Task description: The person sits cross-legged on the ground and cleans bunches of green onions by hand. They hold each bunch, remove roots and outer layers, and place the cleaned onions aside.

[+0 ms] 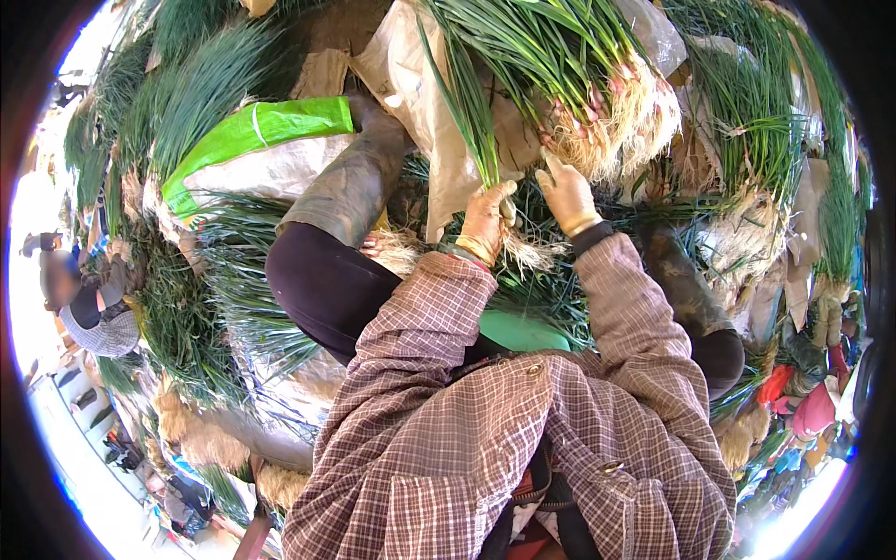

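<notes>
My left hand (488, 215), in a pale glove, is closed around a small bunch of green onions (476, 122). Their leaves point up and away from me, and pale roots hang out below the fist. To its right, my gloved right hand (568, 194) has its fingers apart with nothing visible in them. Its extended fingertip is close to the root ends of a larger heap of green onions (553, 52). That heap has pinkish bulbs and long tangled roots (623, 122), and lies on a pale plastic sheet (448, 140).
Loose green leaves (539, 301) cover the ground between my booted legs. More onion bundles stand at the left (210, 84) and right (749, 133). A green-edged white sack (266, 133) lies beside my left knee. A person (98, 301) sits at far left.
</notes>
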Demonstrator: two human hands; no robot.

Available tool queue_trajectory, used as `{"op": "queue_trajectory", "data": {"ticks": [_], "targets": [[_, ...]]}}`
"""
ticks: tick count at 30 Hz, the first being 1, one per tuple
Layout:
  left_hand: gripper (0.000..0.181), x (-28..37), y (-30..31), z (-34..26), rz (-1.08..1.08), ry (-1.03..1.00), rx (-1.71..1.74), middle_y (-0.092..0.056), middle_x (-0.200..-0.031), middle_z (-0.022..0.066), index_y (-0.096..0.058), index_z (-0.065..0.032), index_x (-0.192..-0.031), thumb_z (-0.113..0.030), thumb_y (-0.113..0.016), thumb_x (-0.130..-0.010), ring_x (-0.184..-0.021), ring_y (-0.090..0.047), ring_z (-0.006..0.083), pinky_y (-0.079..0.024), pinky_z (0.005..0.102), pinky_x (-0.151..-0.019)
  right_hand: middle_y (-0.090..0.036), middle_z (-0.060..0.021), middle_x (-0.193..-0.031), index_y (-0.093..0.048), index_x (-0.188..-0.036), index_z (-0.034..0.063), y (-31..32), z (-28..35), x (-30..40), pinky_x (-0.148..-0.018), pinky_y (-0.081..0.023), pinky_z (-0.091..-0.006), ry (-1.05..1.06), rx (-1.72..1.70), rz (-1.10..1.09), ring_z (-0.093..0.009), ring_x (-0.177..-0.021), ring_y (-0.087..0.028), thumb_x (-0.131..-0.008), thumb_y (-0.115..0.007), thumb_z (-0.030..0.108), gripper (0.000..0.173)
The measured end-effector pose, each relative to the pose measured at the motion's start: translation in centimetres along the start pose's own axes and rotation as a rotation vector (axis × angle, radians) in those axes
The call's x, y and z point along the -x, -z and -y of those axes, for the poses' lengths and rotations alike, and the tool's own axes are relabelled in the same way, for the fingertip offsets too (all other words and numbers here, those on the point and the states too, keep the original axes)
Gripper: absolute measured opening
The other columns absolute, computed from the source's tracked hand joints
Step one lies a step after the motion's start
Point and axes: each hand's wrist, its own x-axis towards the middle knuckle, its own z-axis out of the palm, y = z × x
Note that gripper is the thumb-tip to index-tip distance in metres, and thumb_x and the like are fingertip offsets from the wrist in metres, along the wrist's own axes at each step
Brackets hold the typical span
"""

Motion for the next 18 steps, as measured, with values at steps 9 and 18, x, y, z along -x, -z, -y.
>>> {"op": "queue_trajectory", "data": {"ticks": [9, 18], "targets": [[0.029, -0.8, 0.4, 0.4, -0.072, -0.054, -0.073, -0.07, -0.088, 0.0077, -0.062, -0.0035, -0.115, -0.022, -0.063, -0.092, -0.051, -0.053, 0.0092, -0.041, 0.0221, -0.041, -0.06, -0.0072, -0.065, -0.059, -0.097, 0.0102, 1.2, 4.3, 1.9, -0.047, -0.049, -0.0346, 0.018, 0.46, 0.047, -0.02, -0.055, -0.062, -0.094, -0.051, 0.028, 0.02], [0.027, -0.3, -0.3, 0.0, 0.196, 0.05, 0.251, -0.059, -0.072, 0.0001, -0.06, 0.0003, -0.112, -0.019, -0.057, -0.094, -0.054, -0.054, 0.0123, -0.052, 0.0276, -0.054, -0.069, -0.0164, -0.096, -0.066, -0.112, 0.0024, 2.7, -0.1, 2.0, -0.075, -0.052, -0.027, -0.24, -0.507, 0.166, -0.023, -0.083, -0.067, -0.09, -0.065, 0.024, 0.031]]}}
